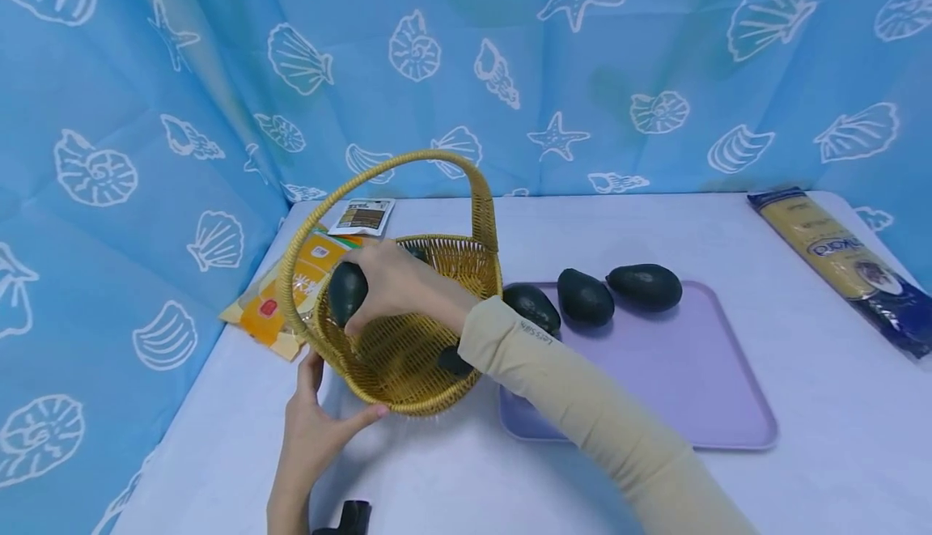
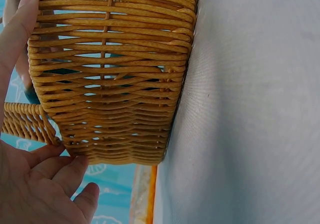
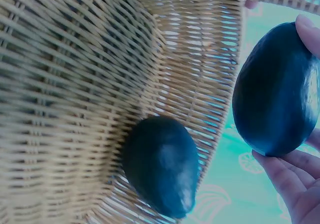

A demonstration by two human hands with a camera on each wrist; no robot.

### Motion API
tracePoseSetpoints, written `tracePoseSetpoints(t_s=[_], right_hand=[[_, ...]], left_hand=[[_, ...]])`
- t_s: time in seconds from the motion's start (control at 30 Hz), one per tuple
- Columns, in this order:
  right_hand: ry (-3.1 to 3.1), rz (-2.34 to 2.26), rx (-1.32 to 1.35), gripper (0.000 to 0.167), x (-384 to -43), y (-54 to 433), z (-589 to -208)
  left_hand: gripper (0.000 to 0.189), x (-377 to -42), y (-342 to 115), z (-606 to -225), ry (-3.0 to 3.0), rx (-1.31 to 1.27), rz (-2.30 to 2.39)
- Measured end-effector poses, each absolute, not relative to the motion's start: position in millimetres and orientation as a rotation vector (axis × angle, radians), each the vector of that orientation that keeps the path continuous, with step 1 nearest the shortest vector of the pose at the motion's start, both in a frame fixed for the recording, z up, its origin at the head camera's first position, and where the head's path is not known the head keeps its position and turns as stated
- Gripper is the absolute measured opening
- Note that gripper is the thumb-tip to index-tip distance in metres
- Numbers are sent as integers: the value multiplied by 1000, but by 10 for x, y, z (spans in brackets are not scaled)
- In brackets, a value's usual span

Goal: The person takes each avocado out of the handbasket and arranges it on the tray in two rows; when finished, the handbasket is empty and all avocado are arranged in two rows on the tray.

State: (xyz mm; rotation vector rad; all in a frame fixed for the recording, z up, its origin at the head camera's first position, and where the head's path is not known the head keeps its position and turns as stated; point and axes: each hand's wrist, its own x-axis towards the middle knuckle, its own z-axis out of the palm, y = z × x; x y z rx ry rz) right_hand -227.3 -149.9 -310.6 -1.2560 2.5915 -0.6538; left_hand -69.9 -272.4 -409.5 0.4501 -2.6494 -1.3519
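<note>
A dark green avocado (image 1: 348, 294) is gripped by my right hand (image 1: 396, 280) over the left side of a yellow wicker basket (image 1: 393, 357). In the right wrist view, thumb and fingers hold this avocado (image 3: 275, 91) by its ends, level with the rim. Inside the basket lies another avocado (image 3: 161, 166); in the head view, one dark avocado (image 1: 455, 361) shows near the front right and part of another (image 1: 417, 252) at the back. My left hand (image 1: 313, 430) holds the basket's near left rim, its thumb on the front and its fingers by the handle base (image 2: 30, 126).
Three avocados (image 1: 586, 298) sit along the far left part of a purple tray (image 1: 677, 381), right of the basket. Orange packets (image 1: 273, 308) and a white sachet (image 1: 362, 217) lie behind it. A pasta pack (image 1: 837, 260) lies far right; a black object (image 1: 353, 517) is at the front.
</note>
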Motion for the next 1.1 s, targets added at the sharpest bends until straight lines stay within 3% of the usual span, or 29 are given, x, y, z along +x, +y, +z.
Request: tracePoseSetpoints(t_s=[0.23, 0.5, 1.1], right_hand=[[2587, -684, -1277, 83, -2249, -1288, -2981], [2604, -728, -1295, 92, -2204, -950, -2894], [2655, -866, -1210, 94, -2129, -264, -2901]], left_hand=[[113, -700, -2716, -4116, -2637, 439, -1349], [115, -718, -2712, -4128, -2639, 461, -1349], [115, -721, -2684, -4124, -2602, 437, -1324]])
